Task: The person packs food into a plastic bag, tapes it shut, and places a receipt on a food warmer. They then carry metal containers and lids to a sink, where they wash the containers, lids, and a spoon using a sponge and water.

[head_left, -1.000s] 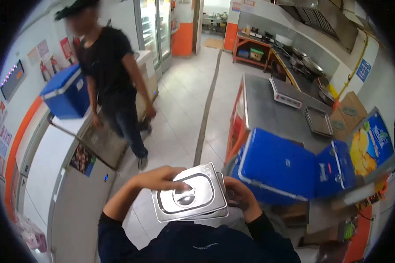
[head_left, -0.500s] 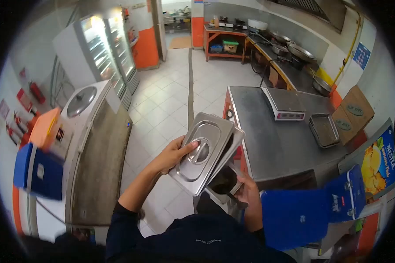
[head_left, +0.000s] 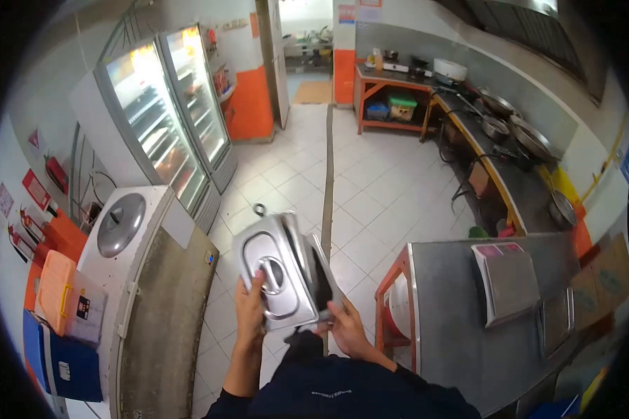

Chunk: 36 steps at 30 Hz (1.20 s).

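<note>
In the head view, my left hand grips the left edge of a stainless steel food pan lid, its thumb on top near the recessed handle. A second metal piece lies tilted just under that lid; its kind is mostly hidden. My right hand is closed on the near right corner of a stainless steel food pan, whose dark inside shows beside the lids. A small black ring pokes out beyond the lid's far edge; what it belongs to is hidden.
On my right stands a metal-topped table with a scale and a shallow tray. A chest freezer bearing a round lid lines the left, with glass-door fridges behind. Pans sit on the far-right counter.
I have turned rightward to leftward, away from the table and blue cooler. Both hands, with the lid and pan, have shifted left in view, and the lid is now more upright.
</note>
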Available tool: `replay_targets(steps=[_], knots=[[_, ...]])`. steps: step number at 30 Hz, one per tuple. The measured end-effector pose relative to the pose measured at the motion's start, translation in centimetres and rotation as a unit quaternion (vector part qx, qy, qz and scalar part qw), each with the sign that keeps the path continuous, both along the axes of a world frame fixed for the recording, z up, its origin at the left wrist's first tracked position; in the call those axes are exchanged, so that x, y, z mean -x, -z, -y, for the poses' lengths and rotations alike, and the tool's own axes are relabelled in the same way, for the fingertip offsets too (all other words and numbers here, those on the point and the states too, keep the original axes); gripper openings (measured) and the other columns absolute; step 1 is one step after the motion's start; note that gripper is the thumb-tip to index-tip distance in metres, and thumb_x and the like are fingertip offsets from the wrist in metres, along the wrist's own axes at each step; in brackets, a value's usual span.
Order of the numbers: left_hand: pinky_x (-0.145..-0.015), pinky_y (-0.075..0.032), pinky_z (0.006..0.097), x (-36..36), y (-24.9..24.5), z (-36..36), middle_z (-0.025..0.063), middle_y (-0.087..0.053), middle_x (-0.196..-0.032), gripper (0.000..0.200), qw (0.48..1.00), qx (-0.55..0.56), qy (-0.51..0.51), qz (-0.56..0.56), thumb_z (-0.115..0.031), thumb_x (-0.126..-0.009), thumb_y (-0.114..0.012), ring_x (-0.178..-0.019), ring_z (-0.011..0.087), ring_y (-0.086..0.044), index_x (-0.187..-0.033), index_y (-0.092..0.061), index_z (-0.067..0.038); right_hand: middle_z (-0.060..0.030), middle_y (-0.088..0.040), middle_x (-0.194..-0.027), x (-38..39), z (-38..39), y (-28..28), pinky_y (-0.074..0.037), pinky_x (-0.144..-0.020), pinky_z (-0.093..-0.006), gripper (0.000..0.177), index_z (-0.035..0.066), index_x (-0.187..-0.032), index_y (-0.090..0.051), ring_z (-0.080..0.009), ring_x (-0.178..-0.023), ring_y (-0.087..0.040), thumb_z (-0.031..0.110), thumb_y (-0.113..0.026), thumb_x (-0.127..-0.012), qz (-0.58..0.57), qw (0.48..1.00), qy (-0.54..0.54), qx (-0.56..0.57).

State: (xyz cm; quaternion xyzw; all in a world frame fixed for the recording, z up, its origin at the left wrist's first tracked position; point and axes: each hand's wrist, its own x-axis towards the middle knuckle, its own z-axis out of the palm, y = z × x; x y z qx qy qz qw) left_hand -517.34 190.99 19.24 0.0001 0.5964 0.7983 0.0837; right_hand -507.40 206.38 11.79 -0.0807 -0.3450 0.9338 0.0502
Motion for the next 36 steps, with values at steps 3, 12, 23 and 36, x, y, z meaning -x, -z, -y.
replay_targets(steps=[3, 12, 23, 36], knots=[[-0.071, -0.045, 0.0235, 7.8, 0.4, -2.1, 0.0046, -0.059, -0.096, 0.033, 0.994, -0.085, -0.069, -0.022, -0.026, -0.089, -0.056, -0.081, 0.0105, -0.055, -0.111, -0.051, -0.002, -0.0112, -0.059, -0.104, 10.1, -2.9, -0.4, -0.057, -0.065, -0.039, 0.037, 0.003, -0.127, -0.036, -0.0224, -0.083, -0.064, 0.014, -0.044, -0.093, -0.023, 0.999, -0.02, 0.011], [-0.079, -0.044, 0.0252, 36.4, -0.9, -12.2, 0.0058, -0.058, -0.1, 0.028, 0.994, -0.035, -0.1, -0.031, -0.019, -0.09, -0.054, -0.091, 0.0112, -0.055, -0.111, -0.051, 0.0, -0.0144, -0.059, -0.103, 36.8, -18.1, -1.8, -0.058, -0.06, -0.0374, 0.037, 0.001, -0.124, -0.038, -0.0234, -0.083, -0.064, 0.013, -0.045, -0.091, -0.016, 0.995, 0.092, -0.028], [-0.071, -0.046, 0.0233, 66.1, 1.1, -33.4, 0.0069, -0.057, -0.1, 0.027, 0.993, -0.103, -0.055, -0.035, -0.017, -0.09, -0.053, -0.086, 0.0114, -0.056, -0.111, -0.049, 0.0, -0.0193, -0.05, -0.116, 60.8, -35.0, -3.5, -0.059, -0.064, -0.038, 0.049, -0.003, -0.132, -0.027, -0.0265, -0.092, -0.061, 0.009, -0.046, -0.089, -0.073, 0.956, 0.261, -0.112], [-0.057, -0.041, 0.0189, 103.8, 1.8, -47.1, 0.0022, -0.057, -0.088, 0.022, 0.985, 0.013, -0.174, 0.011, -0.018, -0.09, -0.054, -0.069, 0.0052, -0.052, -0.106, -0.051, -0.004, -0.0195, -0.052, -0.111, 108.3, -54.9, -4.8, -0.058, -0.061, -0.0381, 0.051, -0.003, -0.129, -0.03, -0.0268, -0.089, -0.061, 0.015, -0.052, -0.087, -0.133, 0.98, 0.072, -0.13]])
